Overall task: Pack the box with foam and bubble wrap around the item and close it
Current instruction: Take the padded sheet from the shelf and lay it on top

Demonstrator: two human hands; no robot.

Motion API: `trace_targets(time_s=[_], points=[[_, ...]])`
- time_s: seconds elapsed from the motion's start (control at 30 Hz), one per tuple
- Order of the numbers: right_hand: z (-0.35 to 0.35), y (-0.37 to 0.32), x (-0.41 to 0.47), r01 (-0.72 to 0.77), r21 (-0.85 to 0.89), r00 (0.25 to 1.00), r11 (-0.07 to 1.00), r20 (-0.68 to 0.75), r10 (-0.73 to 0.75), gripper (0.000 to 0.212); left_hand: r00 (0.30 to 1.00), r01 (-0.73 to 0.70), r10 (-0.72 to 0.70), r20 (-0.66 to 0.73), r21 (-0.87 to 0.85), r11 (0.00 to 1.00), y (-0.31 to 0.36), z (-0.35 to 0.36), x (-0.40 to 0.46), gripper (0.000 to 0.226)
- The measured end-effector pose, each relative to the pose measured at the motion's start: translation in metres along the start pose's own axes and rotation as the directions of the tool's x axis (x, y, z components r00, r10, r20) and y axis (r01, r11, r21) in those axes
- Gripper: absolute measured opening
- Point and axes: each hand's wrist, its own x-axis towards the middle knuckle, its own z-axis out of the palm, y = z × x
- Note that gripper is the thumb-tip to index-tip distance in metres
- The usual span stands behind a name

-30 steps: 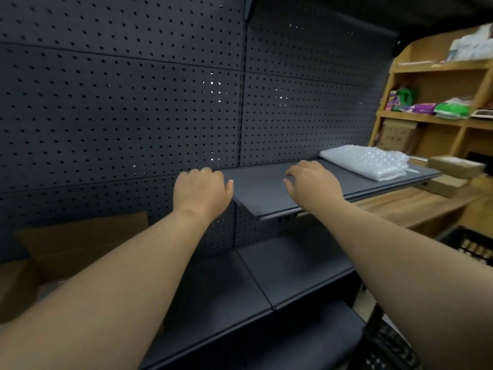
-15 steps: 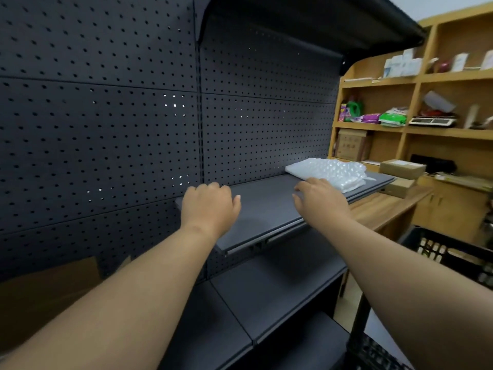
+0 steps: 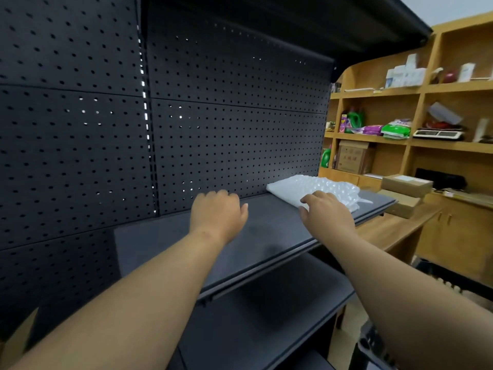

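Honestly this looks like the very start of the job. No open box to pack, no item and no foam are in view anywhere near the hands, so nothing seems packed yet and pretty much everything is left: fetch the wrap, pad the item, fill the box, shut it. My guess is the step in hand is just grabbing the padding.

Near to far: both forearms stretch out over a dark metal shelf fixed to a black pegboard wall. The left hand hangs over the bare middle of the shelf, fingers loosely curled, gripping nothing. The right hand is further right, its fingers spread and relaxed, also empty, with the tips right at the near edge of the bubble wrap. Can't tell if they're actually touching it or just shy of it.

The bubble wrap itself is a folded white stack lying flat on the right end of the shelf, just beyond and slightly right of the right hand, well apart from the left.

Further back, a wooden counter carries a couple of closed cardboard boxes, and wooden shelves behind hold assorted goods.
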Motion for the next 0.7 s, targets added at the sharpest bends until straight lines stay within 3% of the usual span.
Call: trace_targets(time_s=[0.27,0.5,0.7], points=[[0.042,0.08,0.077,0.025,0.002,0.998,1.0,0.065,-0.025,0.035,0.996,0.079,-0.078,0.05,0.0,0.997,0.069,0.034,0.073,0.043],[0.078,0.101,0.111,0.059,0.022,0.991,0.998,0.118,-0.061,0.038,0.989,0.109,-0.11,0.102,0.013,0.994,0.095,0.062,0.104,0.044],[0.1,0.103,0.122,0.014,-0.028,0.942,1.0,0.337,-0.004,0.058,0.987,0.095,-0.096,0.13,0.013,0.995,0.099,0.078,0.118,0.044]])
